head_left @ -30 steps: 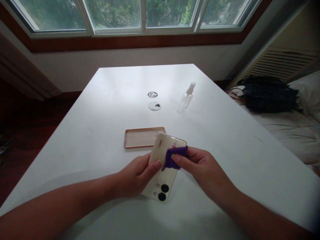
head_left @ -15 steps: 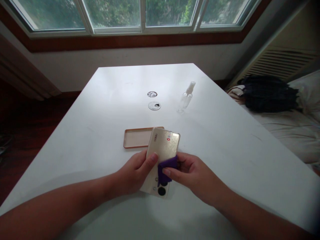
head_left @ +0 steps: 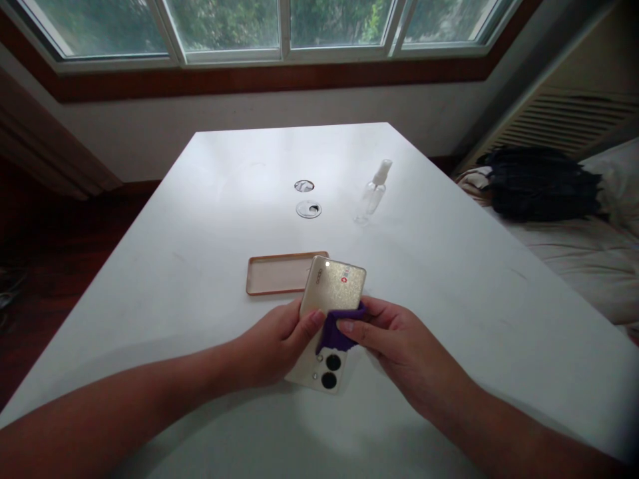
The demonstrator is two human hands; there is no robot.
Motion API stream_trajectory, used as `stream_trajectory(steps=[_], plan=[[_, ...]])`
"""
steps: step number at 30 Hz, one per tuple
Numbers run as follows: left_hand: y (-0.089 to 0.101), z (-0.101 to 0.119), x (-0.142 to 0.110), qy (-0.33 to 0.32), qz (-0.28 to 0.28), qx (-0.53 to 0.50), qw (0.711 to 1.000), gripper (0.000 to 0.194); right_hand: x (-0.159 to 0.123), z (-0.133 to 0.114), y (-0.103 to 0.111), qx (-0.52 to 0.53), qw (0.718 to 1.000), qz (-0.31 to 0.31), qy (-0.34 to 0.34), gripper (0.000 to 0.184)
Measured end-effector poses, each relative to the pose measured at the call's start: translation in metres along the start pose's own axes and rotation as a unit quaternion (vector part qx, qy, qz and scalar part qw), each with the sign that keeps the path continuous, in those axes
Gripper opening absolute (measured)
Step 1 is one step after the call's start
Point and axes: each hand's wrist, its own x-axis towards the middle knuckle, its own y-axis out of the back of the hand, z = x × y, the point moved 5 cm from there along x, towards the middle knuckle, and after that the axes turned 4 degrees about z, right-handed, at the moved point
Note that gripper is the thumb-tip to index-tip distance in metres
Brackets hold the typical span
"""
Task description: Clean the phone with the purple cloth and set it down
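A gold smartphone (head_left: 339, 287) is tilted above the white table, its back facing me and its camera lenses at the lower end. My left hand (head_left: 274, 342) is closed around the phone's left side, thumb on the back. Between the thumb and fingers of my right hand (head_left: 399, 339) is a purple cloth (head_left: 340, 330), folded over the phone's right edge and lying against its back. Just beyond the phone lies a phone case (head_left: 274, 274) with a brown rim, partly hidden by the phone.
A clear spray bottle (head_left: 375, 189) stands on the white table (head_left: 214, 219), right of centre. Two round cable holes (head_left: 308, 209) are set in the tabletop. Beyond are a window (head_left: 229, 40) and, to the right, dark clothing (head_left: 544, 183) on a bed.
The phone and both hands have shifted slightly right. My right hand has moved the cloth a little up and right, so both dark camera lenses now show.
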Motion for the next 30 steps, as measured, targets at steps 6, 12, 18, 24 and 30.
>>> stream_trajectory(steps=[6,12,18,24,30], plan=[[-0.001,0.000,-0.004,-0.003,-0.036,0.045,0.998,0.049,-0.001,-0.005,0.003,0.023,0.999,0.036,0.023,0.029],[0.001,0.000,-0.012,0.009,-0.062,0.069,0.996,0.051,0.001,-0.017,0.007,0.022,0.991,0.107,0.075,0.023],[0.005,0.000,-0.017,-0.006,-0.037,0.061,0.997,0.048,0.004,-0.016,0.006,0.006,0.992,0.090,0.083,0.026],[0.006,0.002,-0.016,-0.013,-0.014,0.037,0.999,0.047,0.002,-0.013,0.004,-0.058,0.995,0.065,0.046,0.033],[0.006,0.000,-0.013,0.001,0.020,0.004,1.000,0.050,-0.003,-0.006,-0.005,-0.110,0.994,-0.003,-0.010,0.032]])
